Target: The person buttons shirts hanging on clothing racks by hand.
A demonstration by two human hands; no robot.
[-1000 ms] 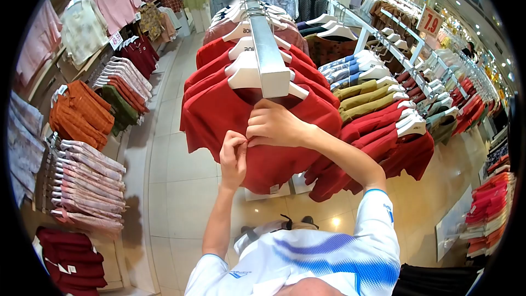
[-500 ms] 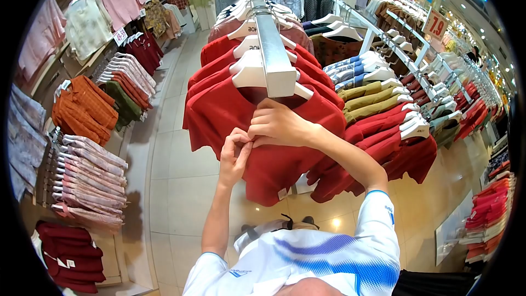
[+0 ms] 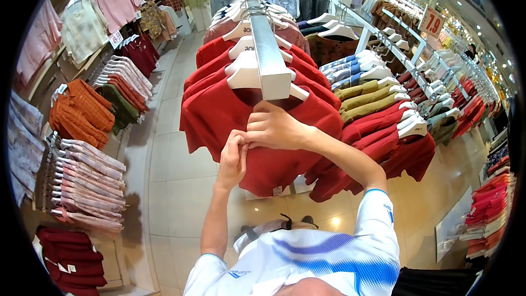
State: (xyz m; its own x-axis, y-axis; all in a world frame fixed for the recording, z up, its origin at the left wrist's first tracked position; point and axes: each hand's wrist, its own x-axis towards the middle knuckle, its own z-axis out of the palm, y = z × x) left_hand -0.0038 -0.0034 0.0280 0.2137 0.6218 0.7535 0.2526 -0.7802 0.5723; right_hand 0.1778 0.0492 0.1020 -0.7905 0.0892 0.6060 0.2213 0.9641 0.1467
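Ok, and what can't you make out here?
All in the head view:
What lies between left hand and right hand: hidden by the hands.
Hem tag: print too small.
Front hanger: middle hidden by the rail.
Leftmost blue garment: cut off by the lens edge.

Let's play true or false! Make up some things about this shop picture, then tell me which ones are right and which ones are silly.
1. The left hand and right hand are at the front red shirt. True.
2. The hanger in the front red shirt is black. False: it is white.
3. The price sign says 7.9. True.
4. The two hands are far apart. False: they are close together.
5. An orange shirt hangs on the left side of the picture. True.
6. The right sleeve is all green. False: it is mostly white.
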